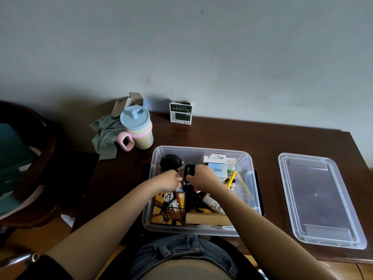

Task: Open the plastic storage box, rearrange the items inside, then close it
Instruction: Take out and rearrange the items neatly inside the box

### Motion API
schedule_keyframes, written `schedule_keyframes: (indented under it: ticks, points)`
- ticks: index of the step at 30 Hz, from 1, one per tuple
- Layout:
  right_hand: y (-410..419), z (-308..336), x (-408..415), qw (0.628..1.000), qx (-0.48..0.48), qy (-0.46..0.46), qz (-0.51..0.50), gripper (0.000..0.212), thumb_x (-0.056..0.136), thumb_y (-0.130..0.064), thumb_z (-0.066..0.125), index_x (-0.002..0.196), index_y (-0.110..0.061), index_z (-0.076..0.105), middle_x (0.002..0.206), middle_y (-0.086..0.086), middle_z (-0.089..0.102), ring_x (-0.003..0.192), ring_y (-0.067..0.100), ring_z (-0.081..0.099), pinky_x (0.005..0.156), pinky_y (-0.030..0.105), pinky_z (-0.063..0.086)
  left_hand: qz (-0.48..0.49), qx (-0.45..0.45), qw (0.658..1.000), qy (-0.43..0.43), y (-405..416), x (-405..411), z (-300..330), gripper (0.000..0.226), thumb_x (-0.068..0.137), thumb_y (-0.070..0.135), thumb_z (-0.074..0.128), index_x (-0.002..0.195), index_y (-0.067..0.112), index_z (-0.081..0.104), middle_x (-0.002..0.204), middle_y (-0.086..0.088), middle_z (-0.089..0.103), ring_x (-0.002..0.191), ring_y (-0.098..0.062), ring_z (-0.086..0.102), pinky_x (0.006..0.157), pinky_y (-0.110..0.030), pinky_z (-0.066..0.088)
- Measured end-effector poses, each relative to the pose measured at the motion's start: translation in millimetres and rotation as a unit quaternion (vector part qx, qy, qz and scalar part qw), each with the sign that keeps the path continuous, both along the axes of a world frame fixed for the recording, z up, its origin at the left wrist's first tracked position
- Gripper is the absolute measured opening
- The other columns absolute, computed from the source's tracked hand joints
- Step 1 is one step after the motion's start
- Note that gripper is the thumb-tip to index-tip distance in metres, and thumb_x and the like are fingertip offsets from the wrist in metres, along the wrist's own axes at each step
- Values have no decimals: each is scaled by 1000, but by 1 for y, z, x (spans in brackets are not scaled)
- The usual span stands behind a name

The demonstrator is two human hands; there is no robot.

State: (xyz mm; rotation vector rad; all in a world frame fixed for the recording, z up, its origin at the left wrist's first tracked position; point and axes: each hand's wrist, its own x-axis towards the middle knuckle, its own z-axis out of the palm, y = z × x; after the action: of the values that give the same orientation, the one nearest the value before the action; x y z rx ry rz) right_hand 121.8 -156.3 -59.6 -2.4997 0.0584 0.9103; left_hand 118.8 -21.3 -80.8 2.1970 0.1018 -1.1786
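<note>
Both hands, left hand and right hand, are pinching a small black object mid-frame inside the clear plastic storage box; a slipping grip risks toppling neighbouring items.

Open clear storage box, lid alongside

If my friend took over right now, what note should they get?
Left hand: fingers curled, pinching something small I cannot identify.
Right hand: gripping a small black object.
Both are inside the clear plastic storage box on the dark wooden table.
Done: the clear plastic lid is off, lying right of the box.
Left: finish rearranging, then put the lid on.
</note>
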Motion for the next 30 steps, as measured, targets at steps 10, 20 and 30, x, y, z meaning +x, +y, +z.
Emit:
schedule_keyframes:
  ticks: [10, 20, 30]
  points:
    - [3, -8, -5, 995, -59, -80, -24, 30, 90, 0, 43, 120, 0, 41, 103, 18, 63, 94, 33, 63, 64, 34, 46, -8, -11, 1000, -2, -10, -7, 2, 40, 96, -1, 33, 134, -14, 32, 140, -37, 32, 112, -44, 51, 84, -41, 46]
    - [-6, -12, -26, 985, -20, -67, 155, 44, 91, -3, 42, 132, -15, 52, 143, 5, 44, 111, 25, 58, 83, 31, 49, -74, -25, 996, -54, -11, -7, 6, 52, 97, 1, 35, 146, 16, 34, 128, -17, 55, 91, -25, 54, 75, -30, 37]
    - [-34, 4, -29, 988, 65, -130, 47, 25, 95, -18, 45, 105, -19, 68, 87, -8, 65, 61, 2, 54, 47, 8, 34, -50, -46, 996, -55, -7, -11, 7, 47, 99, 5, 38, 145, 9, 33, 144, -13, 41, 88, -14, 52, 72, -25, 40]
